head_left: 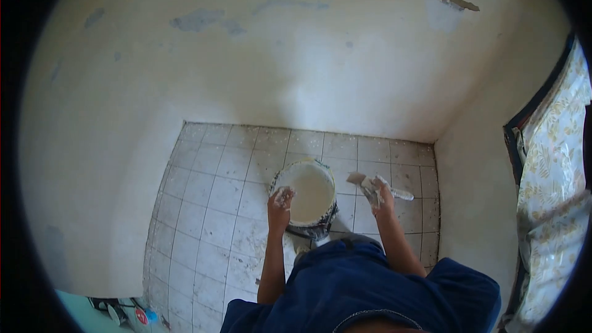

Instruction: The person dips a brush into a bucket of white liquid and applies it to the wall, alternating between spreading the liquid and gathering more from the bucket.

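Observation:
My right hand (pixel 383 197) is closed around a putty knife (pixel 356 178), its blade pointing left and a whitish handle end sticking out to the right. White paste coats the fingers and part of the tool. At the left rim of a bucket (pixel 335 200) is my left hand (pixel 282 199), its fingers curled and smeared with the same paste. Whether it grips the rim, or has anything in it, I cannot make out. Pale, creamy paste (pixel 310 194) fills much of the bucket, whose outside is dark and splattered.
The bucket stands on a tiled floor (pixel 206 191) dotted with white spatters. Ahead, a pale wall (pixel 370 80) carries grey patches and a brown hole (pixel 459 2) at upper right. A patterned curtain (pixel 555 172) hangs at right. Small items (pixel 117 313) sit at lower left.

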{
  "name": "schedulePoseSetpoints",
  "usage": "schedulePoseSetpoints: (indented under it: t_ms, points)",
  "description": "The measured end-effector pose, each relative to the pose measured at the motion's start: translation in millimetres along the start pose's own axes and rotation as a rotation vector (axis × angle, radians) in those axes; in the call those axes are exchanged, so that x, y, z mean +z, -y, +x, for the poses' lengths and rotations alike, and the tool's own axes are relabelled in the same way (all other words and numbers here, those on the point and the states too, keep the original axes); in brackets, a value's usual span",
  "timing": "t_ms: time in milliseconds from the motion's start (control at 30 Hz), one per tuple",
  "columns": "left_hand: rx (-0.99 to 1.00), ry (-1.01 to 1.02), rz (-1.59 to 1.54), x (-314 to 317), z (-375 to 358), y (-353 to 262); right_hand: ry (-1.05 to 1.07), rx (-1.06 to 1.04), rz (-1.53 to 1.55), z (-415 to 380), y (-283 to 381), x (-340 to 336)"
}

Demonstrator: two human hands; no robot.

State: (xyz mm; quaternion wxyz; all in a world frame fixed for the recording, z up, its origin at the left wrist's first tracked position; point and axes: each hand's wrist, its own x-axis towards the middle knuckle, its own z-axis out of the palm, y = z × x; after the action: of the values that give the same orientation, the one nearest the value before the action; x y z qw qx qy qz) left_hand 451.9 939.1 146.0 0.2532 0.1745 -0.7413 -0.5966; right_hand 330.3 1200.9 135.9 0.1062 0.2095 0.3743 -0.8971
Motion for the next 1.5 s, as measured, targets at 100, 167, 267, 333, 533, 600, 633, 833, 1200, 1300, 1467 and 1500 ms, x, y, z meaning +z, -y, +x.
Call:
schedulePoseSetpoints:
  t_ms: [100, 167, 267, 333, 533, 600, 633, 833, 1200, 1300, 1467, 1500]
  points:
    - [-0.105, -0.013, -0.11, 3, -5, 1, 0.032, 0.032, -0.025, 25, 6, 10]
    - [-0.147, -0.063, -0.164, 0, -14, 11, 0.156, 0.017, 0.005, 38, 6, 9]
    - [-0.23, -0.072, -0.269, -14, -32, 31, 0.123, 0.049, -0.002, 42, 11, 13]
    - [-0.376, -0.154, -0.147, -20, -41, 20, 0.076, 0.072, -0.025, 41, 14, 16]
    - [-0.369, -0.132, -0.015, -20, -54, 11, 0.12, 0.116, 0.051, 36, 18, -5]
    - [-0.288, -0.08, 0.035, -11, -45, 5, 0.124, 0.108, 0.083, 26, 34, 7]
    - [-0.208, -0.065, 0.132, -7, -43, 5, 0.098, 0.103, 0.07, 17, 42, 15]
    - [-0.161, 0.062, -0.178, 40, -18, 22, 0.112, 0.061, 0.054, 42, 29, 8]
    - [-0.151, 0.117, -0.074, 73, 0, -10, 0.083, 0.212, 0.154, 35, 30, -7]
    - [-0.222, 0.124, 0.032, 62, -3, -44, 0.123, 0.21, 0.139, 35, 30, -19]
    - [-0.113, -0.094, 0.235, 43, -15, 19, 0.071, 0.227, 0.004, 44, 35, -8]
    - [-0.079, -0.13, 0.263, 41, -20, 26, 0.083, 0.24, -0.007, 49, 35, -5]
